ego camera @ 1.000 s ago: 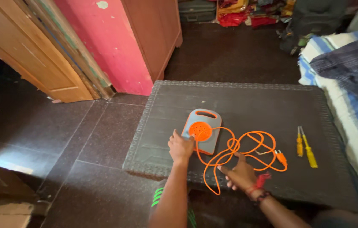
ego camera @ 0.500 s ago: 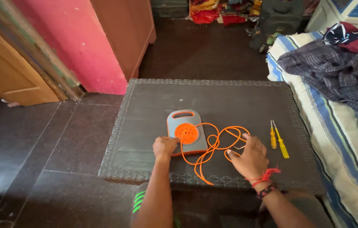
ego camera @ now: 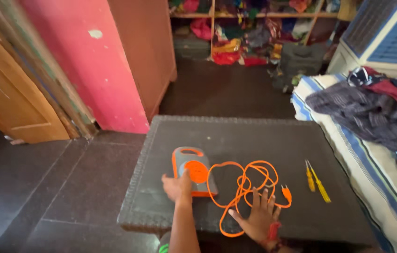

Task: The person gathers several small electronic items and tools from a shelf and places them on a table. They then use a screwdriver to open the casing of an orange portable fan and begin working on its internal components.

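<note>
Left hand (ego camera: 177,187): grip open, palm on grey-orange cord reel (ego camera: 194,171). Right hand (ego camera: 257,218): fingers spread flat, grip open, over orange cable (ego camera: 247,180) on bench (ego camera: 254,136).

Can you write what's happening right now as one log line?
left hand: resting on grey-and-orange cord reel | right hand: flat on loose orange cable | two yellow screwdrivers: untouched | dark table

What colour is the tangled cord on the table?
Bright orange. The cord shows best in the head view, beside the right hand.
</note>
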